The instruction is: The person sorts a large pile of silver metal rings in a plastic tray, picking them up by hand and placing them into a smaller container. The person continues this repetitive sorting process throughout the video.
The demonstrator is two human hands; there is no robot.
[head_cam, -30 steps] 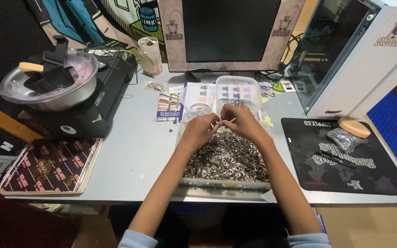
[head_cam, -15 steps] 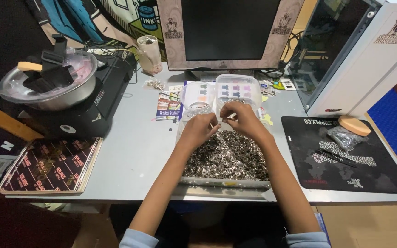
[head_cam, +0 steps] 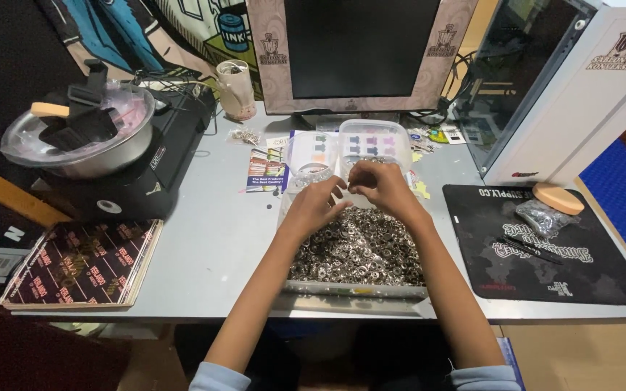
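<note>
Basically both hands meet above the far end of the clear tray [head_cam: 356, 291], fingertips pinched together. Left hand [head_cam: 313, 206] has fingers curled in toward the right hand [head_cam: 380, 187]; each seems to nip something tiny, likely one of the rings, but it's too small to confirm. Hands sit close so the pinch points face each other, probably for fine mating work.

Below them: a heap of small metal rings [head_cam: 360, 250], shiny, round, dark-centred, filling the tray at the desk's near edge, within easy reach. Tray walls keep the loose parts from scattering.

Just behind the hands, a clear lidded box [head_cam: 374, 141] with small coloured pieces in rows.

Further out: black mat [head_cam: 545, 253] on the right with a round tan puck [head_cam: 558, 198], a metal bowl [head_cam: 81, 141] on a black machine on the left, and a monitor [head_cam: 360, 51] at the back.
</note>
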